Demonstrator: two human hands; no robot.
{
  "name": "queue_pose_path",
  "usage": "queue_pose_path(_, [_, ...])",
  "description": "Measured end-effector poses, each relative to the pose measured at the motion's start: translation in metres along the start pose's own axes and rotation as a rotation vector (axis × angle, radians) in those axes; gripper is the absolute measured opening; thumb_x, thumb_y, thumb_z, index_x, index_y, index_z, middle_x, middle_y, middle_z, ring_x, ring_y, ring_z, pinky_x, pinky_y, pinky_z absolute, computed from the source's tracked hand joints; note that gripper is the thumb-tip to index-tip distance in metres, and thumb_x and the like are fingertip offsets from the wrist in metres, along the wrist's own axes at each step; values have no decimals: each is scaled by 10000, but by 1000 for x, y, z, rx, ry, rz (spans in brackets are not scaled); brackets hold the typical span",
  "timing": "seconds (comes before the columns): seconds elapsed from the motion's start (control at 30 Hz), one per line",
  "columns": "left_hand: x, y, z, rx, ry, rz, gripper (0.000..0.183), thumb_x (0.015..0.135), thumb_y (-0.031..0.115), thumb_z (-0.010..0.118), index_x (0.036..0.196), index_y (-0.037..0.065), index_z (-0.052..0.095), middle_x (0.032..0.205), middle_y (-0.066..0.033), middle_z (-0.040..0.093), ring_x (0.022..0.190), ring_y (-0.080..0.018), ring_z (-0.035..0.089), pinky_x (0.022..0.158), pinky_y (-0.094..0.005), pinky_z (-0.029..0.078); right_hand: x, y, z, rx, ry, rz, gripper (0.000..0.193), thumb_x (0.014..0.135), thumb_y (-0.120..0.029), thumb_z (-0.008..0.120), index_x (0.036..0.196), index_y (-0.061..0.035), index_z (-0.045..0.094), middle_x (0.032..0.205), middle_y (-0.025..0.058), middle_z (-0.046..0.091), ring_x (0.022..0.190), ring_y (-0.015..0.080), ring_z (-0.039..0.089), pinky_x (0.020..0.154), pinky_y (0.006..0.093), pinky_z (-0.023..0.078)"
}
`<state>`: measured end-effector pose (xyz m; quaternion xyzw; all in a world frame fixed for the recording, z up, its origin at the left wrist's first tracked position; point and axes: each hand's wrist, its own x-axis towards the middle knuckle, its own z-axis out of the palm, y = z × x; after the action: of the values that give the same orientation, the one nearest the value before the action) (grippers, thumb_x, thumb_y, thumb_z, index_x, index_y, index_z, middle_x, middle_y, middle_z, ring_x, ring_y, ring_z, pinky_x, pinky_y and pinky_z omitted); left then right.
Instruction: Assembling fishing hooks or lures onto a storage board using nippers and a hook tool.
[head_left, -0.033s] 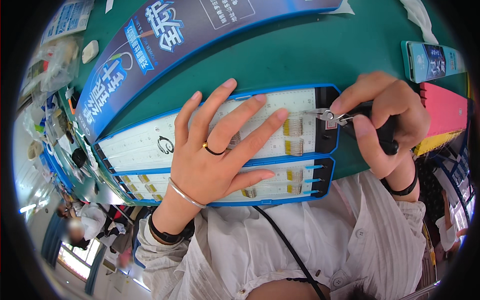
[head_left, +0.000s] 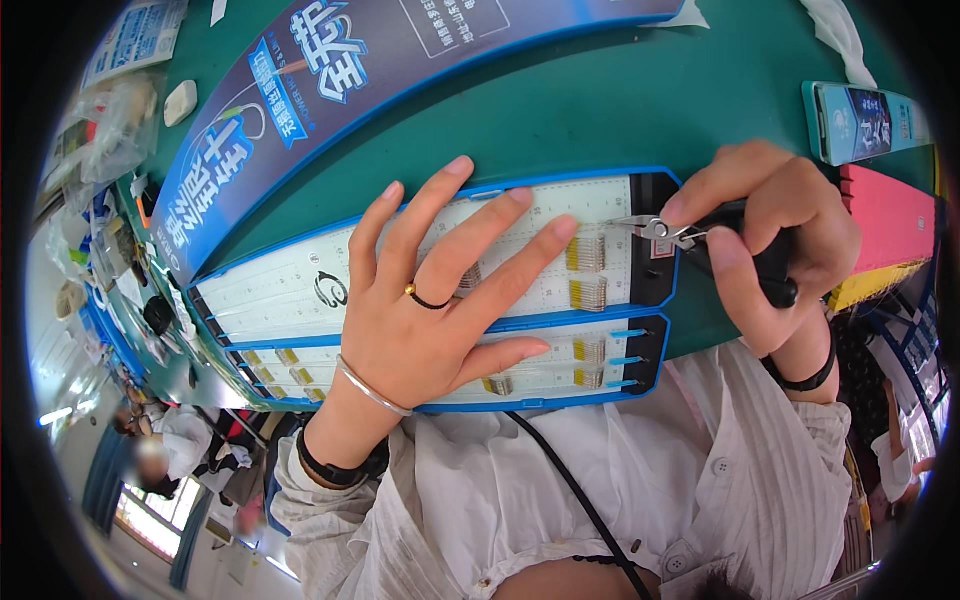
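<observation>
A long blue-rimmed case [head_left: 300, 240] lies open on the table, its white ruled panels side by side. My left hand [head_left: 430, 290] rests across them, palm down, fingers spread, hiding part of the panels. My right hand [head_left: 780, 230] grips a small pair of pliers [head_left: 660, 230] with black handles. Their metal jaws point left over the case's right end, just above a bundle of fine pale strands with yellow ends [head_left: 588, 254]. A similar bundle [head_left: 588, 295] sits below it. Thin blue clips [head_left: 628, 360] line the right end of the nearer panel. Whether the jaws touch anything is unclear.
A large dark printed lid [head_left: 330, 70] with a blue edge curves across the green table [head_left: 560, 120]. To the right are a teal box [head_left: 865, 122] and a pink and yellow stack [head_left: 890, 225]. Plastic bags [head_left: 115, 125] and clutter crowd the left edge.
</observation>
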<state>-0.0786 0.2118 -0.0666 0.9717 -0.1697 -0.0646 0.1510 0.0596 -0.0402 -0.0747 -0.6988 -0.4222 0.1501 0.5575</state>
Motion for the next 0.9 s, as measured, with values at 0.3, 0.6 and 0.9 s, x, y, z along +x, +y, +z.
queue_pose_path(0.3, [1, 1, 1, 5, -2, -13, 685, 875, 696, 508, 1350, 226, 657, 1376, -76, 548, 1352, -366, 443, 1141, -537, 268, 0, 1, 2, -2, 33, 8, 210, 784, 101, 505, 846, -85, 428, 928, 215, 701, 752, 169, 562, 701, 303, 445])
queue_pose_path(0.6, [1, 1, 1, 4, 2, -13, 685, 876, 697, 505, 1351, 227, 658, 1377, -76, 542, 1350, -363, 446, 1143, -533, 268, 0, 0, 1, -4, 21, 6, 202, 785, 92, 499, 836, -86, 418, 915, 216, 698, 739, 165, 550, 703, 302, 447])
queue_pose_path(0.9, [1, 1, 1, 4, 3, -16, 679, 872, 698, 512, 1349, 238, 659, 1376, -73, 544, 1348, -362, 447, 1146, -531, 264, 0, 1, 1, -5, 25, 3, 197, 788, 90, 500, 834, -84, 418, 912, 217, 695, 742, 168, 559, 701, 298, 454])
